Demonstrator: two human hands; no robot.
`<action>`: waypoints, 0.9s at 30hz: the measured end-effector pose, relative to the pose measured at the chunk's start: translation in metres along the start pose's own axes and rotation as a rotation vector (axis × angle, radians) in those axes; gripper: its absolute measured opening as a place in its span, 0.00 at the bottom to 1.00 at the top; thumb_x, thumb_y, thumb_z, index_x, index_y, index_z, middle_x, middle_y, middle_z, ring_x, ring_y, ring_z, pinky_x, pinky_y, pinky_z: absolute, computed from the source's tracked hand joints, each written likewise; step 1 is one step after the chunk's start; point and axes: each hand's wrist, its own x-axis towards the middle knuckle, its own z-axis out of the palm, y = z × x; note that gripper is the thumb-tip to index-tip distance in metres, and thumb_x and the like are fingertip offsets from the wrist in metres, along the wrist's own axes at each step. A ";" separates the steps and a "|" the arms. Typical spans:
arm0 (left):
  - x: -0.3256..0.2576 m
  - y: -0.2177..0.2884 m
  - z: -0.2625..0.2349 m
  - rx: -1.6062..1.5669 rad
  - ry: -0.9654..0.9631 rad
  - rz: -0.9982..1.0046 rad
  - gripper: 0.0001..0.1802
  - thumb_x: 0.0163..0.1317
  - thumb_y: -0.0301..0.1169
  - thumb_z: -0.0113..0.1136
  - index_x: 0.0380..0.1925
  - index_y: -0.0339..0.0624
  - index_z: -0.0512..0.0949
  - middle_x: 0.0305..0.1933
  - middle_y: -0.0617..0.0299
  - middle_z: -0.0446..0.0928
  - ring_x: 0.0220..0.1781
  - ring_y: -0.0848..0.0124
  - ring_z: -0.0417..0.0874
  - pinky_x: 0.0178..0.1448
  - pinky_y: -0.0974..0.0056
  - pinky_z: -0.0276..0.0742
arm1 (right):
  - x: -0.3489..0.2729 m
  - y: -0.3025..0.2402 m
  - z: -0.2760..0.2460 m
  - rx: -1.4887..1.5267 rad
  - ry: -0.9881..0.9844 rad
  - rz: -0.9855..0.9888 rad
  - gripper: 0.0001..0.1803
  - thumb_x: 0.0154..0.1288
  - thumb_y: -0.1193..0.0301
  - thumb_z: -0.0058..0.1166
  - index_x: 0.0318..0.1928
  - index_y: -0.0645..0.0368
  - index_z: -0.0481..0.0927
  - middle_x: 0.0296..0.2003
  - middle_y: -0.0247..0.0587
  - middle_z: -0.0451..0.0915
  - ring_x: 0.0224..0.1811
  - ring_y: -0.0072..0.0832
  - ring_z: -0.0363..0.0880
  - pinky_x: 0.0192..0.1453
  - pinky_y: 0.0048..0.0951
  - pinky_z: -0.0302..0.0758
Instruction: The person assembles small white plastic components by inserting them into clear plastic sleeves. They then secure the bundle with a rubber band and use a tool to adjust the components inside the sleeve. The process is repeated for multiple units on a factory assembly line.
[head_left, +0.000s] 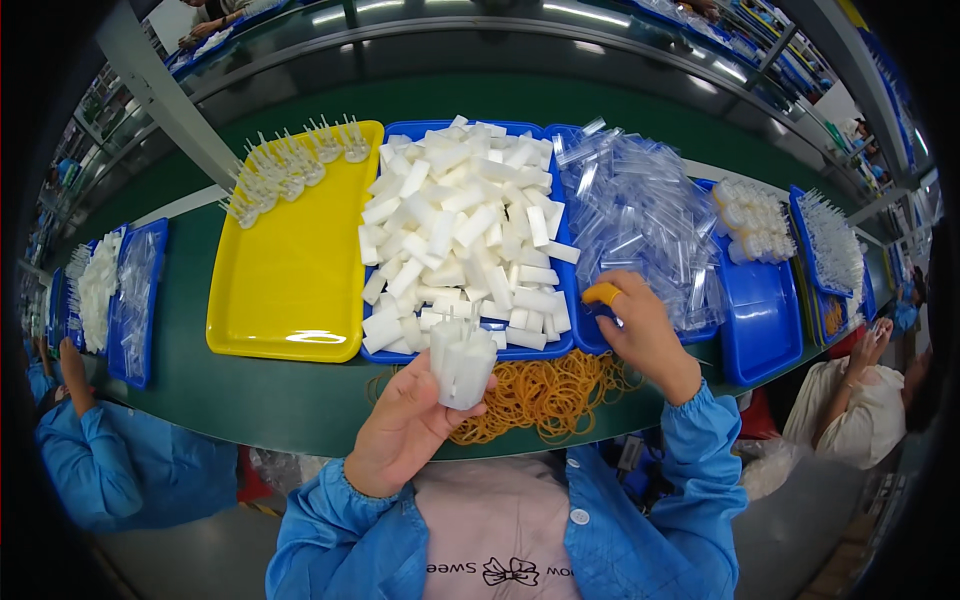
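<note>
My left hand (410, 405), palm turned up, is closed round a small bundle of white pieces (464, 370). Thin prongs stick up from the bundle's top. Over the near left corner of the blue tray of clear plastic strips (640, 210), my right hand (640, 325) has its thumb and index finger apart, with nothing visible between them. An orange-yellow finger cot (601, 293) covers one of its fingertips. White foam-like blocks (450, 220) are heaped in the blue tray beyond my left hand. A loose pile of yellow-brown rubber bands (535, 398) lies on the table between my hands.
To the left, a yellow tray (285, 290) carries white pronged pieces (290, 165) along its far side. Another blue tray (762, 320), on the right, holds cream and white clustered pieces (755, 215). Co-workers sit at both sides, one in a blue sleeve (85, 460). A grey post (165, 95) rises behind.
</note>
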 end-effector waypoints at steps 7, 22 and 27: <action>0.002 -0.002 0.003 -0.033 0.015 0.004 0.33 0.66 0.39 0.53 0.67 0.43 0.54 0.61 0.56 0.66 0.57 0.62 0.73 0.50 0.63 0.75 | 0.005 0.000 0.003 -0.221 -0.059 -0.047 0.17 0.48 0.84 0.50 0.42 0.62 0.77 0.41 0.44 0.72 0.45 0.42 0.72 0.46 0.37 0.73; -0.003 -0.010 0.016 0.392 0.060 0.102 0.35 0.62 0.37 0.59 0.65 0.35 0.58 0.55 0.56 0.73 0.43 0.70 0.75 0.44 0.68 0.72 | -0.005 -0.084 -0.025 0.894 0.350 0.166 0.12 0.56 0.79 0.57 0.43 0.66 0.76 0.34 0.41 0.77 0.35 0.25 0.76 0.42 0.25 0.73; -0.003 -0.014 0.015 0.565 0.031 0.255 0.32 0.59 0.31 0.62 0.63 0.34 0.63 0.56 0.56 0.70 0.50 0.70 0.74 0.55 0.66 0.71 | 0.002 -0.099 -0.019 0.743 0.396 0.116 0.10 0.54 0.78 0.60 0.38 0.65 0.77 0.34 0.39 0.76 0.35 0.24 0.74 0.41 0.23 0.70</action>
